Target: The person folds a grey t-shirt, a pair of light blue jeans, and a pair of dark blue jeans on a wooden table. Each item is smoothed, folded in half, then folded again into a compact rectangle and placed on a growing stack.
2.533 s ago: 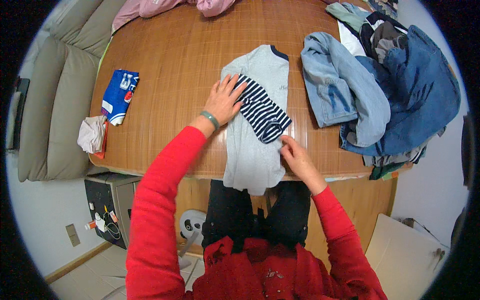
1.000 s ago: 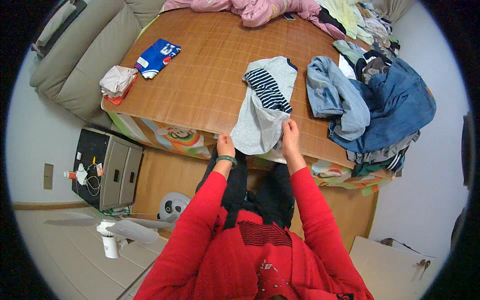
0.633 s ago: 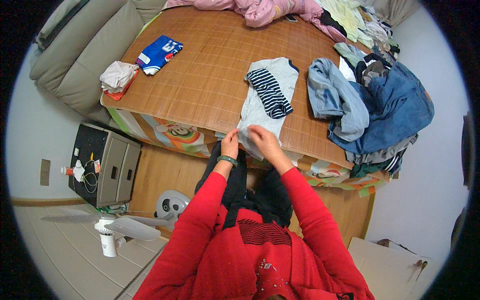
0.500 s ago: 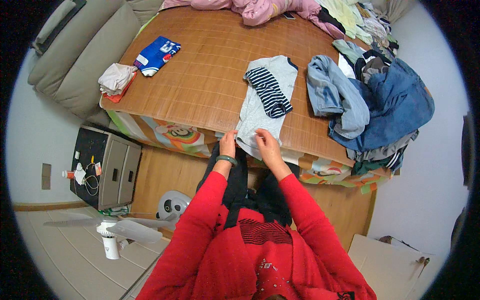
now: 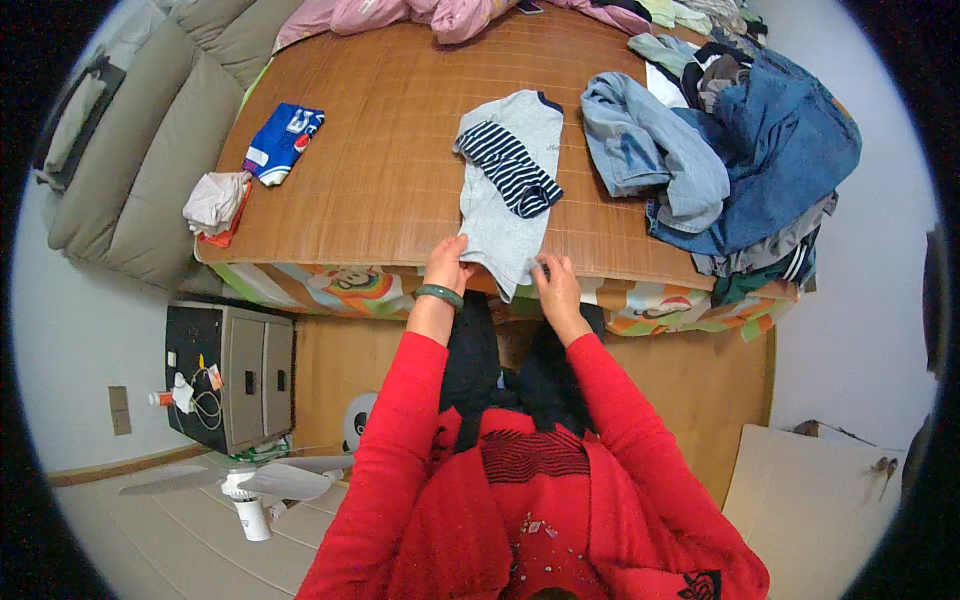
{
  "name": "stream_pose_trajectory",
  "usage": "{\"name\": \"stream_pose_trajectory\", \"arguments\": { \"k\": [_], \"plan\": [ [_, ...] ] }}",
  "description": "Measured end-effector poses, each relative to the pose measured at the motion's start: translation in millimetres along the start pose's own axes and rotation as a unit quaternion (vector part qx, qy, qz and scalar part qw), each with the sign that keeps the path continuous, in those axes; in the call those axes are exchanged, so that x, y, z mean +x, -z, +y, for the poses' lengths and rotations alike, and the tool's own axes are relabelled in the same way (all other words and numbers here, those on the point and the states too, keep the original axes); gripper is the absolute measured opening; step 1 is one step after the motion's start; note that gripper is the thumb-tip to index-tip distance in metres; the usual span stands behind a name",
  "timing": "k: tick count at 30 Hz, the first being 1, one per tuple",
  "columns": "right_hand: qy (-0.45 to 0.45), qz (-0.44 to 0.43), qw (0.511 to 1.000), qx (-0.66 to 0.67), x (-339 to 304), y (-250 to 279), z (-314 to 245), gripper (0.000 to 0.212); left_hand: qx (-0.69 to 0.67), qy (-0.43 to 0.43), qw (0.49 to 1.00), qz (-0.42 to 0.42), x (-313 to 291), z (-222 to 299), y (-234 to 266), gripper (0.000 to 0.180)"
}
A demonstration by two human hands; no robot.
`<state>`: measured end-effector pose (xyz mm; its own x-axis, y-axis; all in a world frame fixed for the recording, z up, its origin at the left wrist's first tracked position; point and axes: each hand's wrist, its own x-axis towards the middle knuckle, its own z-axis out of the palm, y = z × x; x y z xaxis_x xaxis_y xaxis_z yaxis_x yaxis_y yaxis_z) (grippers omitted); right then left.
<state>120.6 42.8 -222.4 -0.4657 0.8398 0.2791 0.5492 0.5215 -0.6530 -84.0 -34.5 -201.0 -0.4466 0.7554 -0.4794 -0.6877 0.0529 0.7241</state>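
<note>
A light grey shirt [image 5: 500, 243] lies lengthwise on the bed's brown mat, its dark-trimmed neck end away from me. Across its middle is a folded navy-and-white striped sleeve [image 5: 508, 168]. My left hand [image 5: 446, 268], with a green bangle on the wrist, pinches the left corner of the near hem. At the right corner, my right hand [image 5: 558, 290] has its thumb and fingers closed on the hem's edge. Between the hands, the hem dips just over the bed's front edge.
Right of the shirt lies a light denim jacket [image 5: 640, 140] beside a heap of jeans [image 5: 790, 140] and other clothes. A folded blue garment [image 5: 284, 143] and a small pale stack [image 5: 215, 202] sit at left. Below stand a drawer cabinet [image 5: 245, 375] and a fan [image 5: 240, 485].
My right hand has shifted from over the hem to its right corner and closed there. The near hem is drawn up between my hands. The whole view has shifted slightly.
</note>
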Motion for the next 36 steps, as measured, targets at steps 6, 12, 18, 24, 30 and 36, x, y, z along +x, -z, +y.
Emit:
{"name": "stream_pose_trajectory", "arguments": {
  "k": [6, 12, 18, 24, 30, 36],
  "plan": [
    [-0.022, 0.003, 0.998, 0.062, 15, -4, 2, 0.027, -0.315, 0.094, 0.944, -0.004, 10, 43, -33, 0.019],
    [-0.087, -0.108, 0.983, 0.120, 5, -23, -8, 0.073, -0.358, 0.104, 0.928, -0.032, 18, 63, -62, 0.016],
    [-0.181, -0.075, 0.933, 0.303, 25, -53, -12, 0.036, -0.385, 0.105, 0.917, -0.022, 18, 68, -77, 0.016],
    [-0.361, 0.002, 0.713, 0.601, 12, -22, 7, 0.022, -0.223, 0.016, 0.975, -0.023, 28, 51, -26, 0.018],
    [-0.274, -0.019, 0.930, 0.244, -30, -13, 16, 0.023, -0.120, 0.056, 0.975, 0.176, 15, -34, 35, 0.035],
    [-0.147, -0.076, 0.974, 0.156, -56, -9, -21, 0.039, -0.204, 0.075, 0.966, 0.139, 2, -53, 44, 0.023]
  ]
}}
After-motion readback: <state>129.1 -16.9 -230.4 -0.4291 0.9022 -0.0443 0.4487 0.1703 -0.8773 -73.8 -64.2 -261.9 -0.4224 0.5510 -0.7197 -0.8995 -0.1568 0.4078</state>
